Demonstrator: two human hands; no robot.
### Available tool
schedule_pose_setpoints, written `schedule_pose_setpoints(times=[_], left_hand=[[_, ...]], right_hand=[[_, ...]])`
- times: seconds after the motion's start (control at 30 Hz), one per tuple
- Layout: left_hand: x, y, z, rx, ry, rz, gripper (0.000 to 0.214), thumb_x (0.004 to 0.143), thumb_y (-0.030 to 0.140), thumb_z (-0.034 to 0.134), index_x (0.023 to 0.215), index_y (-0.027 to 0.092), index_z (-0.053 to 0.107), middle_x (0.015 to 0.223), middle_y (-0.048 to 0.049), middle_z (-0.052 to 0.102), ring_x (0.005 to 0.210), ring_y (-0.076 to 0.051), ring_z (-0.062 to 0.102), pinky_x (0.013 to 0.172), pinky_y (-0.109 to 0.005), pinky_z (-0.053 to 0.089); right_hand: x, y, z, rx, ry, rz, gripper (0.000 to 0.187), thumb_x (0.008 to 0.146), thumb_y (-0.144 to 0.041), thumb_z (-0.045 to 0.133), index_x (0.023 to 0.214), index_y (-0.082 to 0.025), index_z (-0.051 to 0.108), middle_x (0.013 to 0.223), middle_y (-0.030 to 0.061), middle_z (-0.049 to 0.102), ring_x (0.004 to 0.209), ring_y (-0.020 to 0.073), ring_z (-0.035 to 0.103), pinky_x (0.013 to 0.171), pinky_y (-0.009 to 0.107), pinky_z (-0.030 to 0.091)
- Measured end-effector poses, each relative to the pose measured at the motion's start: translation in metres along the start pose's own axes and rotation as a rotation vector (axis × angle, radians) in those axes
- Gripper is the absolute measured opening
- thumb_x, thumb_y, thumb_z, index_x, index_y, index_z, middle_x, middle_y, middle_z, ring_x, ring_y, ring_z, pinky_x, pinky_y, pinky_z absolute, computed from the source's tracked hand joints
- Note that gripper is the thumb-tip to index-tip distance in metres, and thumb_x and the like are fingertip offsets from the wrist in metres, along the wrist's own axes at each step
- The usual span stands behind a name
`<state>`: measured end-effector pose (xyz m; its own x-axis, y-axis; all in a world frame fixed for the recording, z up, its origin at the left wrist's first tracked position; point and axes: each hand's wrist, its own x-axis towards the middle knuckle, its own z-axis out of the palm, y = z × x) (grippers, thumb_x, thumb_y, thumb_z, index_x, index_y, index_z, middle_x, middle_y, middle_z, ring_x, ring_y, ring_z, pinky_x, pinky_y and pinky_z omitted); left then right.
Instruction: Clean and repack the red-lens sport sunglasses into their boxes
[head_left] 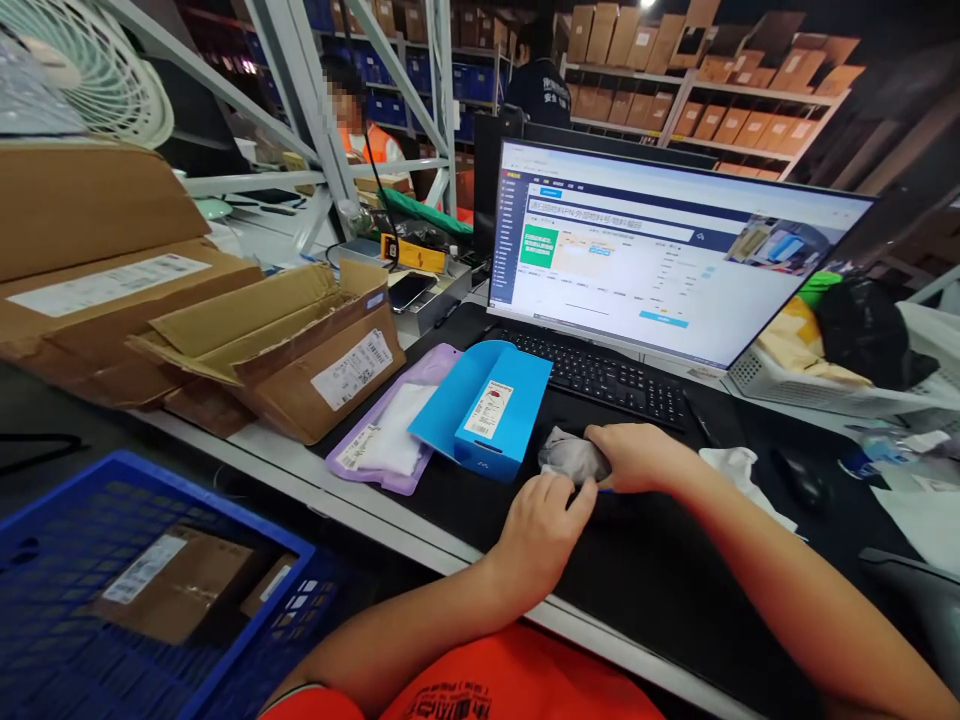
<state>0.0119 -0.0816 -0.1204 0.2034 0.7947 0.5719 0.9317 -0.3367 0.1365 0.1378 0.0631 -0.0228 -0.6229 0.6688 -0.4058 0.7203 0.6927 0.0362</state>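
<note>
A crumpled grey fabric bundle (568,456) lies on the black desk mat (660,590), held between my left hand (544,530) and my right hand (637,458). The fingers of both hands press on it from either side. A small blue item (604,490) shows under my right hand, mostly hidden. Left of the bundle is an open blue carton (495,415) with a white label. Beyond it lies a lilac mailer bag (386,430) with white contents. A white cloth (742,478) lies to the right.
An open brown cardboard box (322,350) and larger parcels stand at left. A blue plastic crate (150,590) holding a parcel sits lower left. A monitor (675,250) and black keyboard (600,375) stand ahead. A co-worker in an orange vest (367,140) stands beyond the shelving.
</note>
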Motion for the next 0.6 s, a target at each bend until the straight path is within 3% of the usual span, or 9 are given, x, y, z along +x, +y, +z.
schedule_pose_setpoints(times=[0.07,0.17,0.27,0.37,0.47,0.6], left_hand=[[0.003,0.003,-0.004,-0.016,-0.071,-0.068,0.023,0.086,0.016,0.067,0.108,0.018,0.061,0.090,-0.0050,0.058,0.080,-0.024,0.057,0.068,-0.038,0.054],[0.006,0.004,-0.008,-0.030,-0.107,-0.180,0.023,0.081,0.025,0.076,0.093,0.019,0.058,0.092,-0.0059,0.059,0.082,-0.026,0.058,0.071,-0.042,0.056],[0.005,0.000,-0.008,-0.062,-0.050,-0.259,0.037,0.074,0.027,0.083,0.095,0.017,0.055,0.112,-0.0127,0.060,0.101,-0.032,0.062,0.083,-0.049,0.059],[0.001,-0.006,-0.005,-0.152,0.001,-0.245,0.043,0.070,0.021,0.086,0.095,0.018,0.052,0.135,-0.0182,0.052,0.124,-0.036,0.056,0.093,-0.051,0.059],[-0.003,-0.012,-0.002,-0.225,0.001,-0.161,0.039,0.073,0.015,0.082,0.097,0.018,0.052,0.135,-0.0176,0.055,0.129,-0.035,0.054,0.101,-0.052,0.056],[-0.007,-0.014,-0.002,-0.230,-0.006,-0.075,0.041,0.071,0.014,0.082,0.101,0.015,0.055,0.131,-0.0184,0.059,0.126,-0.035,0.056,0.103,-0.053,0.054]], right_hand=[[-0.009,0.022,-0.003,0.208,-0.062,-0.163,0.065,0.076,-0.047,0.077,0.133,-0.021,0.057,0.117,0.0085,0.071,0.102,0.0239,0.068,0.082,0.030,0.053],[-0.023,0.040,0.005,0.488,-0.009,-0.285,0.049,0.086,-0.049,0.067,0.126,-0.021,0.063,0.114,0.0071,0.071,0.101,0.0216,0.067,0.087,0.031,0.052],[-0.040,0.028,0.027,0.513,0.192,-0.199,0.039,0.093,-0.048,0.058,0.120,-0.021,0.069,0.115,0.0096,0.071,0.105,0.0248,0.066,0.096,0.039,0.050],[-0.054,0.006,0.052,0.586,0.325,-0.120,0.050,0.093,-0.044,0.060,0.137,-0.023,0.054,0.133,0.0109,0.063,0.120,0.0252,0.060,0.105,0.043,0.046],[-0.059,-0.005,0.069,0.614,0.421,-0.123,0.055,0.089,-0.039,0.067,0.137,-0.020,0.047,0.136,0.0122,0.058,0.123,0.0250,0.058,0.104,0.043,0.048],[-0.057,-0.002,0.071,0.567,0.480,-0.158,0.045,0.087,-0.035,0.071,0.124,-0.019,0.051,0.121,0.0107,0.062,0.110,0.0239,0.063,0.095,0.040,0.053]])
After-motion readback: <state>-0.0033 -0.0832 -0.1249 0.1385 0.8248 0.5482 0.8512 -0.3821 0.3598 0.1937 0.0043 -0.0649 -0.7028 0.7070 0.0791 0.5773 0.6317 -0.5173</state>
